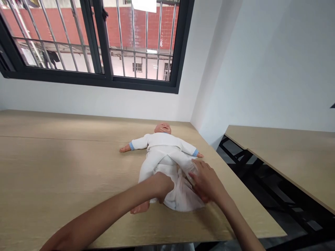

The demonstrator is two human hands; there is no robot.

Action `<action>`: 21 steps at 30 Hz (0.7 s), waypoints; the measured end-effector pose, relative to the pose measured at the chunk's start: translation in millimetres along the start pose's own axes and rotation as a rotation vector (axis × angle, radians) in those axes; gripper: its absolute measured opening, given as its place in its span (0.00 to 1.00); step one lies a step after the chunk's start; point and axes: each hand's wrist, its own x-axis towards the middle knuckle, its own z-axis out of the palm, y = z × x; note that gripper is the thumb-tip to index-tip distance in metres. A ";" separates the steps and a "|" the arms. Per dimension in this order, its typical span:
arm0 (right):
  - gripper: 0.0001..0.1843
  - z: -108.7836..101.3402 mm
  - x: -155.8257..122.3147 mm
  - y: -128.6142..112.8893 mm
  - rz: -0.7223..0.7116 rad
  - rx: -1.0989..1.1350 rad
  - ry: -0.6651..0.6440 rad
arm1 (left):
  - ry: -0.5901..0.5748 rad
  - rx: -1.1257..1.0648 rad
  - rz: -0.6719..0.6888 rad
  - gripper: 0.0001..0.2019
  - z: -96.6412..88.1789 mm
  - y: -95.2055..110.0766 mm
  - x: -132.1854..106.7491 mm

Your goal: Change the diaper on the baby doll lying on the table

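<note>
A baby doll (pixel 165 140) lies on its back on the wooden table, arms spread, head toward the window. It wears a white top with blue cuffs and white trousers (pixel 149 164). A bare foot (pixel 140 208) sticks out at the near left. Between and below the legs is a thin, partly see-through white material (pixel 184 197), blurred. My left hand (pixel 164 186) is closed over this material, its fingertips hidden. At the doll's leg on the right side, my right hand (pixel 206 179) has its thumb and fingers curled against the white trouser leg. The foot on that side is hidden.
The light wooden tabletop (pixel 65 167) reaches to the white wall below a barred window (pixel 141 38). On the right, past a gap, stands a second table (pixel 282 150) with a black metal frame (pixel 261 177). The table's near edge lies close below my hands.
</note>
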 end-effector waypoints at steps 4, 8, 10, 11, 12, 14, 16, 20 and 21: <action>0.26 2.7 -32.2 -41.5 -0.336 -0.123 -0.091 | -0.004 -0.156 0.143 0.03 -7.0 -9.8 -1.1; 0.34 14.1 -46.0 -60.8 -0.369 -0.084 -0.216 | 0.180 -0.348 0.240 0.02 -22.2 -28.2 -13.2; 0.22 18.2 -39.4 -62.8 -0.293 -0.102 -0.176 | 0.247 -0.439 0.258 0.02 -29.9 -40.1 -18.5; 0.17 18.6 -33.9 -63.0 -0.256 -0.108 -0.157 | 0.288 -0.480 0.248 0.03 -32.8 -47.0 -19.9; 0.17 17.7 -27.9 -63.1 -0.228 -0.108 -0.142 | 0.339 -0.509 0.211 0.05 -34.7 -54.8 -20.3; 0.21 13.2 -16.6 -64.0 -0.229 -0.098 -0.123 | 0.446 -0.518 0.089 0.10 -34.1 -72.9 -18.1; 0.23 6.9 -8.5 -66.7 -0.306 -0.110 -0.097 | 0.490 -0.486 0.000 0.10 -27.8 -92.6 -13.1; 0.19 -6.0 1.3 -78.8 -0.483 -0.185 -0.068 | 0.394 -0.465 0.082 0.11 -8.2 -121.8 -2.7; 0.19 -8.9 4.1 -82.7 -0.496 -0.200 -0.071 | 0.388 -0.457 0.097 0.13 -4.4 -124.9 -1.1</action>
